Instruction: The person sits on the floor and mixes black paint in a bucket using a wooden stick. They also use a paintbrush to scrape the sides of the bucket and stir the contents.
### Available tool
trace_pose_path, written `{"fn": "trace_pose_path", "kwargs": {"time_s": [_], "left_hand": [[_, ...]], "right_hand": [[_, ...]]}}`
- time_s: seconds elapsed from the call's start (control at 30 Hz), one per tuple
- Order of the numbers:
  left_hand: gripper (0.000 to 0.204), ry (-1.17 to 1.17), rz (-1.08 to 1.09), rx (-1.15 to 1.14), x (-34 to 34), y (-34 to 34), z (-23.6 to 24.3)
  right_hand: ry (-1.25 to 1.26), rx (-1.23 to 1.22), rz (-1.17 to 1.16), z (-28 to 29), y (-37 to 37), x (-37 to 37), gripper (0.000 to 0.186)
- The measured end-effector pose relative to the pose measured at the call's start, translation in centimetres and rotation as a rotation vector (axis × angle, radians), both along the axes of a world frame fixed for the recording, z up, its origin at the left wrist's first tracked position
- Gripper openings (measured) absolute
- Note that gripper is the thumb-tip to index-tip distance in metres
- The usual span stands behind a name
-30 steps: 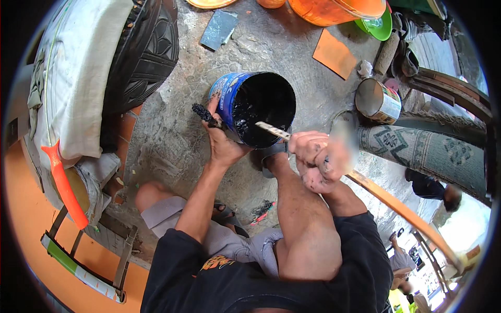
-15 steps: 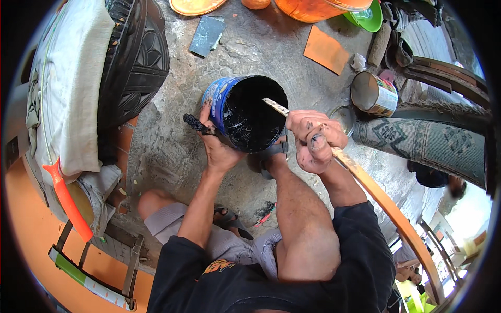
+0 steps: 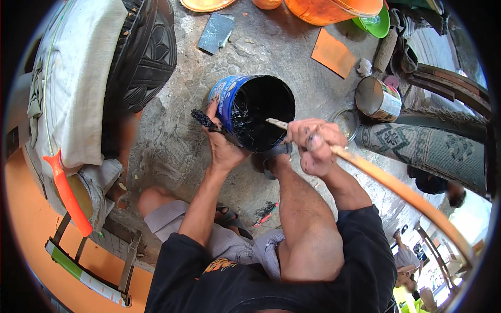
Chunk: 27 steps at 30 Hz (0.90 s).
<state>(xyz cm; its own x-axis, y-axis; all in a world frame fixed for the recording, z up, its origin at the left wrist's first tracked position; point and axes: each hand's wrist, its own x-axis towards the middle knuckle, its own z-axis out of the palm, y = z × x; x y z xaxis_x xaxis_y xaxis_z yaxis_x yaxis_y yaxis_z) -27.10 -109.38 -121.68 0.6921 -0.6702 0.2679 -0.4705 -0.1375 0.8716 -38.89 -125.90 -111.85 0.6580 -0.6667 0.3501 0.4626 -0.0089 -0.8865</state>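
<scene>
My left hand (image 3: 224, 143) grips the side of a blue bucket (image 3: 224, 96), with a black-coated lump, perhaps a brush, sticking out leftward by my thumb (image 3: 201, 118). The bucket is tilted, its mouth toward me, and black glossy liquid (image 3: 253, 117) lines its inside. My right hand (image 3: 317, 146) is closed around a long pale wooden stick (image 3: 376, 177), whose tip reaches into the bucket's mouth. My right fingers have dark smears. The bucket is held above my sandalled foot and the concrete floor (image 3: 172, 135).
An orange tub (image 3: 329, 11), green bowl (image 3: 378, 26), dented can (image 3: 378, 99) and tile pieces (image 3: 334, 52) lie beyond the bucket. Rolled carpets (image 3: 422, 151) are right, a covered stack with red-handled tool (image 3: 70, 193) left. People (image 3: 404, 261) are at lower right.
The view shifted slightly and came back. The stick in my right hand moved a little within the bucket, its far end swinging. My left hand keeps its grip on the bucket.
</scene>
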Motion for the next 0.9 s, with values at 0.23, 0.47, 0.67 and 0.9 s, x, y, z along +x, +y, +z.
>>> {"fn": "trace_pose_path", "kwargs": {"time_s": [0.23,0.47,0.67,0.9], "left_hand": [[0.133,0.158,-0.041,-0.040,-0.1,-0.1,0.5],[0.121,0.248,0.006,-0.066,-0.2,1.1,-2.0],[0.113,0.201,-0.015,0.015,0.5,1.8,-1.9],[0.127,0.120,-0.060,-0.007,0.7,0.5,-0.4]], "right_hand": [[-0.053,-0.138,-0.066,0.1,-1.7,2.1,0.036],[-0.246,0.083,-0.003,-0.6,1.2,2.9,0.029],[0.004,0.031,0.073,-1.6,1.4,-0.1,0.026],[0.014,0.016,0.008,0.7,-1.2,-0.4,0.034]]}}
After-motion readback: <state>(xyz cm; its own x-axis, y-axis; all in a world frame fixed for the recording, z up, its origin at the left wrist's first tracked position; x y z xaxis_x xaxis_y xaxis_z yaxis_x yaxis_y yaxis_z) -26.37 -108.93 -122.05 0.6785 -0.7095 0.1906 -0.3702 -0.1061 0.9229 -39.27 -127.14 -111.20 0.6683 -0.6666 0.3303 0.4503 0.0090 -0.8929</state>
